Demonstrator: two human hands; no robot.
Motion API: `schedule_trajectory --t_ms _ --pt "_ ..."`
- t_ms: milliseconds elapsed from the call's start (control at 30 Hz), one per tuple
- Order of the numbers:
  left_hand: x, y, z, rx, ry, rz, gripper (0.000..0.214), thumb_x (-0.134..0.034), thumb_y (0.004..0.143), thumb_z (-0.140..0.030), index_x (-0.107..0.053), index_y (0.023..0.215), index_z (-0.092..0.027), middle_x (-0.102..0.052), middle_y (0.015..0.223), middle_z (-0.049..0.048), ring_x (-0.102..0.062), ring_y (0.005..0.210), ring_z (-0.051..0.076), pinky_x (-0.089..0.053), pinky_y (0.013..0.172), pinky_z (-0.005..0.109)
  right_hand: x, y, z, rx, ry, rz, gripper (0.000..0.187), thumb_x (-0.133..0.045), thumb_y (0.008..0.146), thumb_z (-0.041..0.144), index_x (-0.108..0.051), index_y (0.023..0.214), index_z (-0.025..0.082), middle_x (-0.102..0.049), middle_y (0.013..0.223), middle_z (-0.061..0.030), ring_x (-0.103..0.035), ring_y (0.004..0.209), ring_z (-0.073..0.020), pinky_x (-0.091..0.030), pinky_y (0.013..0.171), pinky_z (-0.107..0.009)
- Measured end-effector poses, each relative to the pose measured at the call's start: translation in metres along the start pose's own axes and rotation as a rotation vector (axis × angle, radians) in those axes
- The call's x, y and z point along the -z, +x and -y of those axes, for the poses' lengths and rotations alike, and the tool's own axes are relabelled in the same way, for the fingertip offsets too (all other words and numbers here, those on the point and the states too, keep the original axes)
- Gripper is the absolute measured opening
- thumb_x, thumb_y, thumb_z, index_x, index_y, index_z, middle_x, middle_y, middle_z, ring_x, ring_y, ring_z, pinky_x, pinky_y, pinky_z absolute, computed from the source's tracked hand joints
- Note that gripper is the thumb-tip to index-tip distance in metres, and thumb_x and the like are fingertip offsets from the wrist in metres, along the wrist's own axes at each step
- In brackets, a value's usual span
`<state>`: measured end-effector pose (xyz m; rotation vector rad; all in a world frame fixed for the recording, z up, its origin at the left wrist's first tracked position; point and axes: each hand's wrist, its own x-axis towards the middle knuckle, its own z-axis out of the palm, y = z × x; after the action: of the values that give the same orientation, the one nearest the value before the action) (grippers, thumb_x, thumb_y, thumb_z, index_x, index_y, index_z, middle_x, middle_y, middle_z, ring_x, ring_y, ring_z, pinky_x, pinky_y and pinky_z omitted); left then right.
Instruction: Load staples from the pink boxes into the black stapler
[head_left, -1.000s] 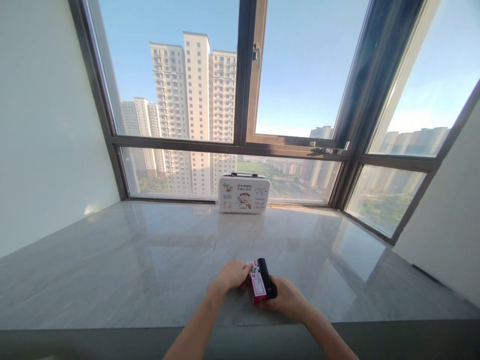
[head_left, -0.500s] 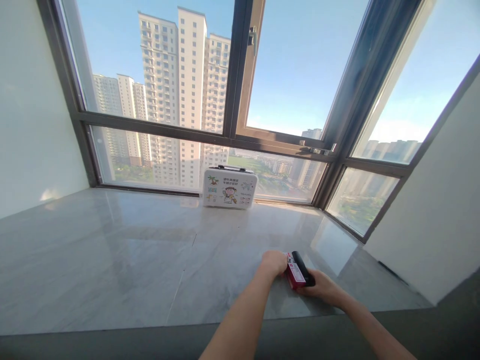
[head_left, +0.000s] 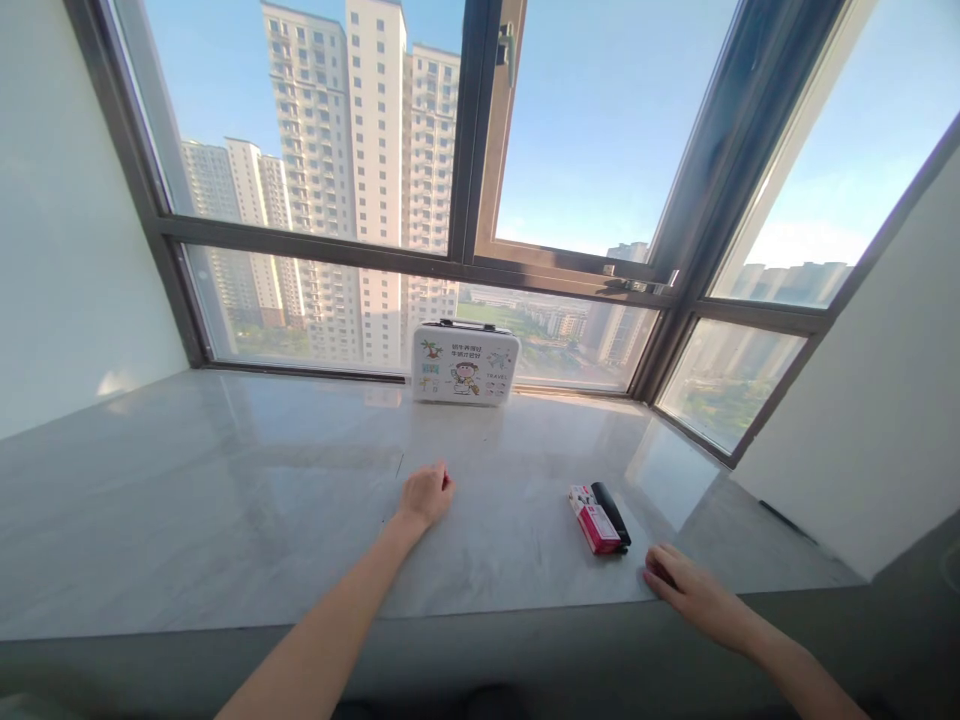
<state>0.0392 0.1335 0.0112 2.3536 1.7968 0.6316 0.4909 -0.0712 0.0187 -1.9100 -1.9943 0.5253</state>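
Observation:
A red and white small carton lies on the grey marble-look sill, with a black long object like a stapler along its right side. My left hand is over the sill to the left of them, its fingers closed; a small dark red spot shows at the fingertips, too small to name. Just right of the carton, apart from it, my right hand rests near the sill's front edge with curled fingers and nothing visible in them.
A white carrying case with cartoon prints and a dark handle stands upright against the window. Brown window frames enclose the sill at the back, with white walls at both sides. A dark strip lies along the right wall's foot.
Both hands have let go of the carton and black object, which now lie on the sill. My left hand moved left, my right hand slightly right. The view shifted a little.

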Motion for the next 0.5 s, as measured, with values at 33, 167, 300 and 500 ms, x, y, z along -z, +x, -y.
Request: schedule_trajectory --t_ms 33,167,300,500 --pt "0.004 -0.004 0.015 0.000 0.010 -0.029 0.031 -0.038 0.098 -0.032 -0.061 0.113 -0.018 -0.066 0.110 0.0124 -0.058 0.111 0.027 -0.039 0.097 0.038 -0.008 -0.003 0.017 0.038 -0.036 -0.009 0.031 -0.049 0.095 0.051 -0.061 0.090 0.023 -0.062 0.094 -0.0066 -0.057 0.081 -0.0219 -0.040 0.074 -0.033" --pt "0.004 -0.017 0.044 -0.030 0.045 -0.082 0.039 -0.041 0.097 -0.035 -0.051 0.133 -0.023 -0.053 0.139 0.0119 -0.043 0.133 0.028 -0.030 0.110 0.042 -0.048 0.004 0.095 0.150 -0.064 -0.045 0.021 -0.050 0.096 0.040 -0.058 0.088 0.023 -0.063 0.092 -0.0037 -0.058 0.079 -0.0199 -0.037 0.070 -0.030" --pt "-0.010 -0.025 0.051 -0.062 0.079 -0.047 0.050 -0.036 0.099 -0.042 -0.042 0.146 -0.023 -0.038 0.156 0.0100 -0.028 0.146 0.027 -0.019 0.118 0.045 -0.088 0.037 0.158 0.156 -0.082 -0.042 0.016 -0.052 0.096 0.036 -0.059 0.090 0.023 -0.064 0.078 -0.0007 -0.057 0.071 -0.0187 -0.030 0.062 -0.029" --pt "-0.025 -0.027 0.058 -0.061 0.126 0.002 0.061 -0.027 0.100 -0.050 -0.032 0.154 -0.022 -0.025 0.163 0.0080 -0.017 0.152 0.027 -0.010 0.121 0.051 -0.125 0.097 0.202 0.133 -0.170 -0.319 0.019 -0.048 0.098 0.035 -0.063 0.100 0.023 -0.067 0.101 -0.0060 -0.058 0.099 -0.0243 -0.038 0.081 -0.031"
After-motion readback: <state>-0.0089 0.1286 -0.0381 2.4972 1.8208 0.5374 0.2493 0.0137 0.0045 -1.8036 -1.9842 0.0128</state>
